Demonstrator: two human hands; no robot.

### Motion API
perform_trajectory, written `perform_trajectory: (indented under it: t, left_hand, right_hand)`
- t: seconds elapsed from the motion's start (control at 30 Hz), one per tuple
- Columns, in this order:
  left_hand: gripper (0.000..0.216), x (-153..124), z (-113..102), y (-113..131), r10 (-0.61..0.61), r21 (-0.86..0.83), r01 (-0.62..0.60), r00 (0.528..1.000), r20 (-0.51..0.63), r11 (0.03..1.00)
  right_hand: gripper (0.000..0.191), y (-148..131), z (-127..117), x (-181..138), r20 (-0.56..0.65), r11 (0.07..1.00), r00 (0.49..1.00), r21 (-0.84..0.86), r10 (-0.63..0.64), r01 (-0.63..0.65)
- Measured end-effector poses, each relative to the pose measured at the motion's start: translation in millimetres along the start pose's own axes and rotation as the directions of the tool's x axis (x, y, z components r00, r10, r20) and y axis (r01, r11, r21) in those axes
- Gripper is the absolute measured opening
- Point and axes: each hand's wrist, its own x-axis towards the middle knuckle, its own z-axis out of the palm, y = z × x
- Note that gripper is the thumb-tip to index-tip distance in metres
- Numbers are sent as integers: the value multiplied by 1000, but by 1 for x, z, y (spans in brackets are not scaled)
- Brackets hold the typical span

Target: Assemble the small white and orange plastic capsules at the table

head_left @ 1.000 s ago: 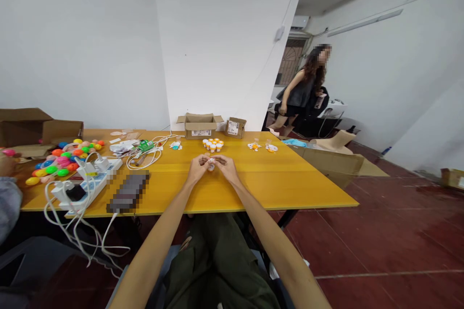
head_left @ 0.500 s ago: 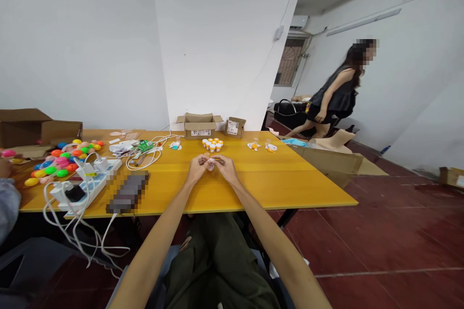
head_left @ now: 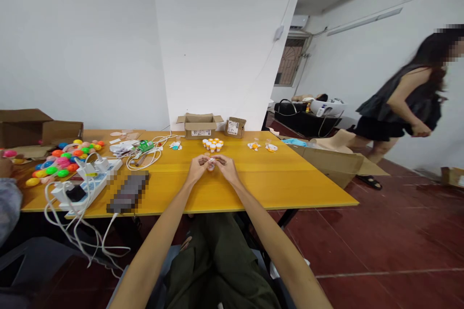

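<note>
My left hand (head_left: 198, 167) and my right hand (head_left: 225, 167) meet over the middle of the yellow table (head_left: 174, 186). Both are closed, fingertips together around a small clear-and-whitish piece (head_left: 210, 165); its exact kind is too small to tell, and the fingers cover part of it. Just beyond the hands stands a cluster of small white and orange cups (head_left: 213, 145). Small white pieces with a teal one (head_left: 176, 146) lie to the left of the cluster. To its right are two little piles of white and orange parts (head_left: 254, 146).
Two cardboard boxes (head_left: 200, 127) stand at the wall. On the left lie a power strip (head_left: 92, 186) with tangled cables, a phone (head_left: 128, 192), and many colourful plastic eggs (head_left: 65, 157), near another person's hand (head_left: 5, 164). Someone in dark clothes (head_left: 402, 91) walks at the right.
The person at the right has moved further right, uncovering a white basin behind. My hands stay in nearly the same place, still holding the small piece.
</note>
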Motion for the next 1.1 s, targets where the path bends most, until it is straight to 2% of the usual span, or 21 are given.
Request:
perform_trajectory:
  t: [1.1]
  left_hand:
    - [36,-2,-1,4,-48,-39,48,999,15,998]
  right_hand:
    - [21,-3,1,-2,-14,999,999,-5,-32,31]
